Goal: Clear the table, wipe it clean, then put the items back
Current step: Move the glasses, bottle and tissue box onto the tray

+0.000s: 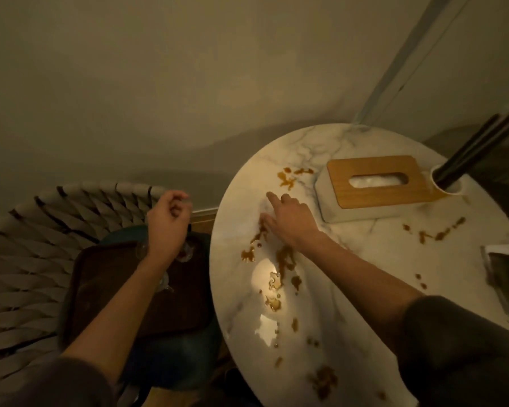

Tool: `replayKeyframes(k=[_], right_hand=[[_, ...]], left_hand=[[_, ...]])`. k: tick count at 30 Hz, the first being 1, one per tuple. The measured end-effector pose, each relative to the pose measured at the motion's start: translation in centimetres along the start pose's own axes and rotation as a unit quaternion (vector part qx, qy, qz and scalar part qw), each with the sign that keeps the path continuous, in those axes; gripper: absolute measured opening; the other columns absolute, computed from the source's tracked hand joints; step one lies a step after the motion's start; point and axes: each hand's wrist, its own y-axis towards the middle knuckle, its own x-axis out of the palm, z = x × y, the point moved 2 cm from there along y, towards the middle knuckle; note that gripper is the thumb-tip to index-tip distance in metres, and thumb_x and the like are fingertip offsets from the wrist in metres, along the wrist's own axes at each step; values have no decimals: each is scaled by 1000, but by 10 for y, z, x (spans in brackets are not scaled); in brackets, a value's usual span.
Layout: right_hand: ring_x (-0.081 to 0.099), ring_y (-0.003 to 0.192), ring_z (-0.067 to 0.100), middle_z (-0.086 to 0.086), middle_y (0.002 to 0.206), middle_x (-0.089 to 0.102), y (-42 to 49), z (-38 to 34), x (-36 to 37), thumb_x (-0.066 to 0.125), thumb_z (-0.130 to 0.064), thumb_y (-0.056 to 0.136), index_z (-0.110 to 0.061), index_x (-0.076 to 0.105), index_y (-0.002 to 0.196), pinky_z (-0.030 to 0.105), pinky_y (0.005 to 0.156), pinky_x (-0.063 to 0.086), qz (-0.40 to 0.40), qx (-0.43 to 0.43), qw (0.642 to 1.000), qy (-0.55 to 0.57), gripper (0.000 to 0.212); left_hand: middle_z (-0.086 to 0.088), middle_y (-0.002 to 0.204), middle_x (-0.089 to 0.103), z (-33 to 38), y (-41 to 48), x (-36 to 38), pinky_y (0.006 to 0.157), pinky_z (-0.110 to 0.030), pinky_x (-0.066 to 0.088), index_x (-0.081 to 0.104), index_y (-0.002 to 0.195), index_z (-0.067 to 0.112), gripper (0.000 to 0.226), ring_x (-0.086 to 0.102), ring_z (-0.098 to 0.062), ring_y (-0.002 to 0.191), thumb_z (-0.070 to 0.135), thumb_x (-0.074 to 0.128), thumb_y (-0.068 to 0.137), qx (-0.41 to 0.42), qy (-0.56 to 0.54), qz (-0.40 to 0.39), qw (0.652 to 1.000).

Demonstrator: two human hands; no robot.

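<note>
Table (350,289) beneath the outstretched right hand (288,218); left hand (166,221) hangs loosely curled.

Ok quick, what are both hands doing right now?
Left hand: fingers loosely curled, holding nothing, above the tray.
Right hand: open, fingers stretched out over the stained table.

Round marble worktop (350,289), and it's a mess: brown sticky spills (285,259) splashed from the far side right down to the near rim. At the back sits a tissue box (376,198) with a wooden lid. Just beside it is a white cup (453,190) of dark sticks (476,145). A crinkled silvery packet (506,271) lies at the right edge.
</note>
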Motion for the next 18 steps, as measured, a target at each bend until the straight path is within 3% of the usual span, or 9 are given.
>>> replayKeyframes(k=[4,9,13,15,18], right_hand=[[56,109,33,11,125,51,-62,55,5,40,-42,99,-18,45,134,44,90,47,9,30,999,12,43],[56,107,35,14,128,48,-105,134,11,40,-40,98,-14,43,133,43,93,42,-16,117,993,-6,44],[51,121,41,22,148,32,-117,165,30,40,-59,94,-14,25,147,46,99,43,-103,151,981,58,71],[43,131,42,24,157,16,-118,169,37,40,-64,92,-16,15,153,47,106,38,-112,145,980,74,82],[44,130,40,22,156,21,-112,178,37,39,-66,91,-16,11,154,45,105,37,-96,129,982,95,85]], left_hand=[[-4,76,65,64,-14,58,64,-33,55,62,97,20,8,63,-16,70,17,63,89,61,-11,-113,992],[9,88,66,137,-35,149,74,-35,55,61,108,26,32,63,-10,77,32,72,78,168,59,-216,960],[3,127,55,180,-49,224,89,-30,45,44,135,24,74,52,-15,114,45,77,71,268,198,-271,903],[-5,143,41,192,-50,257,102,-39,40,33,144,21,93,39,-24,129,55,75,68,301,296,-291,859],[-10,156,20,201,-41,294,112,-52,26,18,150,20,112,19,-32,143,64,75,63,302,394,-311,811]])
